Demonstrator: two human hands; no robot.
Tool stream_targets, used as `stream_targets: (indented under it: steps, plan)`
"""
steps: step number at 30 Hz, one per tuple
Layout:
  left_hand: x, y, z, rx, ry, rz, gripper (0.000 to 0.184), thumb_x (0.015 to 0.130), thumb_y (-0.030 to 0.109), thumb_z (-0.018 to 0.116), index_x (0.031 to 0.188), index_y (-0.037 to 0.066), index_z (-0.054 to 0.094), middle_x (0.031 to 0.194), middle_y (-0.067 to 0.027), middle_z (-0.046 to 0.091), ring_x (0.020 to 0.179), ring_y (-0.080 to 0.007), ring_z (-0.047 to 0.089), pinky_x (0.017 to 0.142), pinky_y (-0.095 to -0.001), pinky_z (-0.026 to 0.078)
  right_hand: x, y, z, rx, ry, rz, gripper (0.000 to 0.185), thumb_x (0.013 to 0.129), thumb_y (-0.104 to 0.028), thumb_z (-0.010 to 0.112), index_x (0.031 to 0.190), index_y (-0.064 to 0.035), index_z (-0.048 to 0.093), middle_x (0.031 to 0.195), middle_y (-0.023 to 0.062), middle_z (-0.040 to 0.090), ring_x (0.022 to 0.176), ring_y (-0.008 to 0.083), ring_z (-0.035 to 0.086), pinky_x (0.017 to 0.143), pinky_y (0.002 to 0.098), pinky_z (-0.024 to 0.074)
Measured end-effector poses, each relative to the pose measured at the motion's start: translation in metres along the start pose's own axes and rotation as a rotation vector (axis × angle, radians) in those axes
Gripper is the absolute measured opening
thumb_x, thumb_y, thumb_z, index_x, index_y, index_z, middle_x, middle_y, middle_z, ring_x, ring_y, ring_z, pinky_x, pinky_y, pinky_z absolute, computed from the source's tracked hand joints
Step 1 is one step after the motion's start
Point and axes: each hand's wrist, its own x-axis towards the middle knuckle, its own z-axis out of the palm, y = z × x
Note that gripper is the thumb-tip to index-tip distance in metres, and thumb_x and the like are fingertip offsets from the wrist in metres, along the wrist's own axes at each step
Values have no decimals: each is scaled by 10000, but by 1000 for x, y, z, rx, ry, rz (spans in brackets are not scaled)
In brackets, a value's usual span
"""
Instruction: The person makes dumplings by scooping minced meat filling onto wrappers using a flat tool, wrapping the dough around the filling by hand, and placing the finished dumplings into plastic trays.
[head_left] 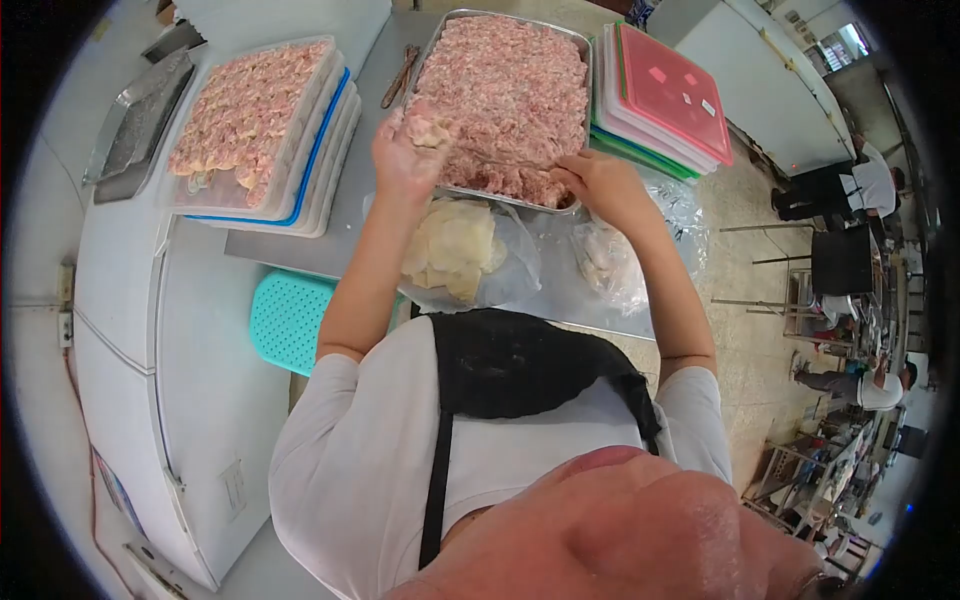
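Observation:
A metal tray full of ground meat lies in front of me. At its near left corner my left hand is cupped around a pale dough wrapper. My right hand is at the near right corner, its fingers pinched together at the meat's edge. A thin edge runs across the meat towards those fingers; what they hold is not clear. Nearer to me, a stack of yellowish square wrappers lies on a plastic sheet.
Stacked containers on the left carry rows of filled dumplings. Lidded boxes stand right of the tray. A clear plastic bag lies near my right forearm. A turquoise perforated basket sits lower left. Two people are far right.

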Motion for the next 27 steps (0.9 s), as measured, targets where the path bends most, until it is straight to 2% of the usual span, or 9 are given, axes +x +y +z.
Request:
stream_targets:
  steps: [4, 7, 8, 11, 12, 14, 18, 23, 27]
  plan:
    - [-35, 24, 9, 513, -172, 78, 614, 808, 44, 588, 1370, 85, 343, 1130, -164, 566, 981, -261, 597, 875, -416, 489, 13, 4, 24, -281, -270, 43, 359, 914, -363, 512, 829, -48, 662, 763, 158, 653, 737, 358, 632, 648, 446, 497]
    - [-41, 38, 7, 1159, -307, 343, 813, 769, 23, 644, 1462, 154, 240, 1283, -179, 501, 1112, -275, 549, 960, -405, 436, 15, -6, 64, -108, -255, 23, 408, 921, -393, 481, 769, -50, 642, 758, 176, 650, 729, 362, 632, 630, 449, 502]
    - [-39, 41, 3, 1328, -340, 403, 861, 752, 25, 667, 1474, 158, 217, 1317, -176, 483, 1133, -273, 543, 970, -391, 429, 12, 8, 77, -53, -160, -25, 407, 934, -385, 499, 771, -41, 643, 692, 130, 647, 664, 290, 645, 602, 402, 497]
    - [-37, 49, -12, 1688, -392, 461, 992, 691, 30, 740, 1493, 127, 164, 1394, -155, 443, 1153, -252, 547, 964, -329, 432, 8, 34, 97, 770, -261, 309, 381, 920, -369, 540, 921, -19, 691, 740, 147, 668, 718, 205, 652, 656, 348, 497]
    - [-42, 43, -9, 1702, -376, 586, 889, 692, 91, 764, 1448, 101, 297, 1298, -141, 532, 1083, -222, 582, 929, -330, 455, 11, 32, 89, 790, -255, 355, 377, 923, -368, 546, 955, -19, 687, 753, 140, 669, 733, 185, 640, 667, 338, 490]
    - [-41, 37, -2, 1755, -397, 441, 727, 695, 113, 770, 1341, 76, 437, 1191, -116, 595, 1036, -205, 599, 911, -324, 464, 18, 19, 54, 831, -242, 450, 377, 929, -364, 558, 1022, -20, 678, 778, 125, 671, 762, 144, 615, 688, 317, 477]
    - [-30, 26, 21, 1664, -482, 120, 416, 704, 148, 773, 1078, 47, 621, 993, -60, 663, 933, -165, 620, 861, -299, 480, 21, -24, 36, 746, 46, 51, 331, 940, -285, 567, 1063, 12, 646, 828, 84, 659, 763, 167, 592, 709, 292, 469]
    - [1, 30, 7, 1612, -761, -8, 348, 720, 132, 743, 1039, 41, 639, 974, -58, 667, 892, -135, 610, 819, -283, 484, 20, -5, 11, 561, -156, 38, 315, 925, -258, 582, 1087, 6, 636, 948, 164, 665, 810, 249, 625, 741, 296, 467]
    - [5, 33, 3, 1561, -872, 224, 475, 739, 127, 717, 1193, 63, 594, 1060, -64, 660, 921, -170, 623, 830, -310, 486, 6, 12, -6, 597, 1, 87, 323, 952, -270, 550, 1107, 0, 632, 814, 84, 637, 722, 150, 570, 661, 265, 441]
